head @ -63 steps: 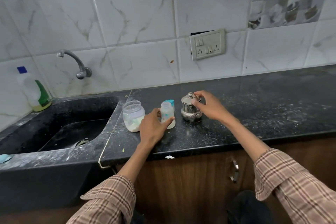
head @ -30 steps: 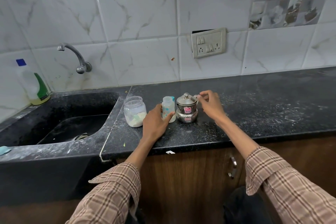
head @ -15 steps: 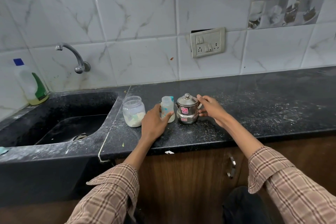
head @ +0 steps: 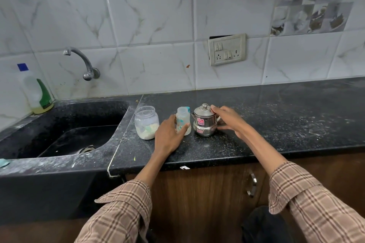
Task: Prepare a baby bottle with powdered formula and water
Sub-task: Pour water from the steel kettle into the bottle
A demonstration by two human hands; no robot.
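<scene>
A small clear baby bottle with no teat stands on the black counter. My left hand wraps its lower part, thumb in front. Just right of it stands a small steel pot with a knobbed lid and pink stickers. My right hand is curled around the pot's right side at its handle, fingers touching the lid rim. An open clear jar with pale formula powder at its bottom stands left of the bottle. A blue cap shows behind the bottle's top.
A black sink lies to the left under a wall tap. A dish soap bottle stands at the sink's back left corner. A switch plate is on the tiled wall. Wooden cabinet doors lie below the counter.
My right hand turned the steel pot so its stickers face me, then moved from the lid to its right side by the handle. My left hand stayed on the bottle.
</scene>
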